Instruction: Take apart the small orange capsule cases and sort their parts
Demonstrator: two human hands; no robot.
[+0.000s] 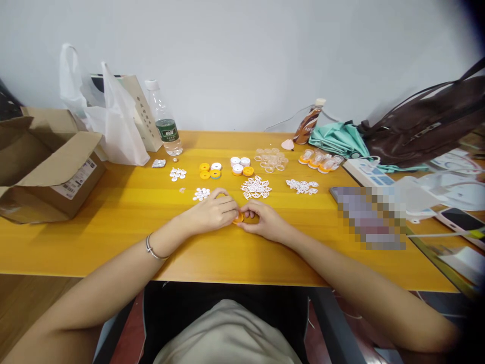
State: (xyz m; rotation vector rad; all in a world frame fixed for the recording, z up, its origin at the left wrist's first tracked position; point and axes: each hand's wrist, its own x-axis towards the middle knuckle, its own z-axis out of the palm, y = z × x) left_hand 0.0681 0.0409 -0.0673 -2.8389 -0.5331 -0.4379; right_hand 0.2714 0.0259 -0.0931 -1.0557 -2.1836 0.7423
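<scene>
Between my two hands, just above or on the table, is a small round orange plastic piece (238, 218), partly covered by fingers. My left hand (214, 210) is closed, its fingertips on the piece from the left. From the right, my right hand (265, 220) pinches its edge with thumb and fingers. Beyond the hands lie a heap of white openwork pieces (256, 188), small white discs (201, 194), orange and white round parts (210, 171), more stacked round parts (241, 166) and clear plastic cups (271, 159).
A cardboard box (49, 172), a white plastic bag (117, 121) and a water bottle (166, 129) stand left. To the right are finished-looking clear-topped orange pieces (320, 161), a blurred-out flat device (367, 217), a power strip (371, 177), a green cloth bundle (339, 139) and a brown bag (428, 121).
</scene>
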